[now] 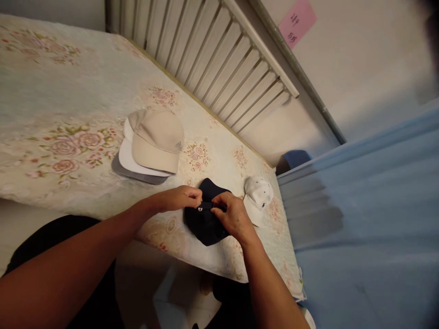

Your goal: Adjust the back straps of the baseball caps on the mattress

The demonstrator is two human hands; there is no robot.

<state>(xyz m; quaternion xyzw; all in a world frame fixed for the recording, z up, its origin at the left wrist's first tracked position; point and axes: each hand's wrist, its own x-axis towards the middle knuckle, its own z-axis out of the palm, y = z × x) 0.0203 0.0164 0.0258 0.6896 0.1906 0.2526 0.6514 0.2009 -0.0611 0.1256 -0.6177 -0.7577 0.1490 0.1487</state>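
Note:
A black baseball cap (206,228) lies near the front edge of the table, its brim pointing away from me and its back strap with a metal buckle facing up. My left hand (187,198) is closed on the left end of that strap, beside the buckle. Thumb and fingers of my right hand (231,212) pinch the strap's right part. To the left is a stack of caps, with a beige cap (159,137) on top of a white one (127,157) and a grey one (120,169). A white cap (259,194) with a small dark logo sits right of my right hand.
A floral tablecloth (68,119) covers the table. Behind it stands a white radiator (206,50) against the wall, with a pink note (297,23) above. A blue curtain (370,210) hangs along the right side. My legs are below the front edge.

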